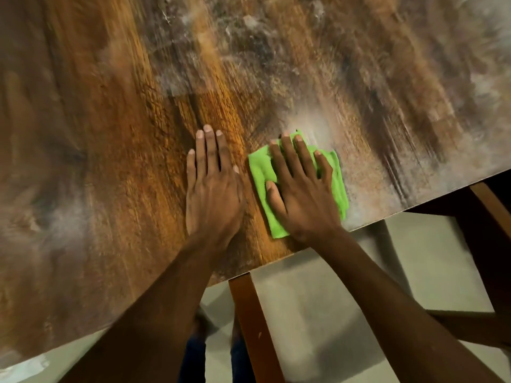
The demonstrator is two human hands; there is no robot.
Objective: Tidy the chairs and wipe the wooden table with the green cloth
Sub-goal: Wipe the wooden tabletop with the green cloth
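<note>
The wooden table [124, 134] fills most of the view, its near edge running diagonally from lower left to right. A folded green cloth [260, 172] lies near that edge. My right hand [301, 189] presses flat on the cloth with fingers spread, covering its middle. My left hand [213, 189] rests flat on the bare wood just left of the cloth, fingers together, holding nothing. Pale dusty smears cover the table's far and right parts.
A brown wooden chair rail [254, 327] juts out from under the table edge between my arms. Another dark chair frame [486, 217] stands at the right under the table. Pale floor [318, 299] shows below the edge.
</note>
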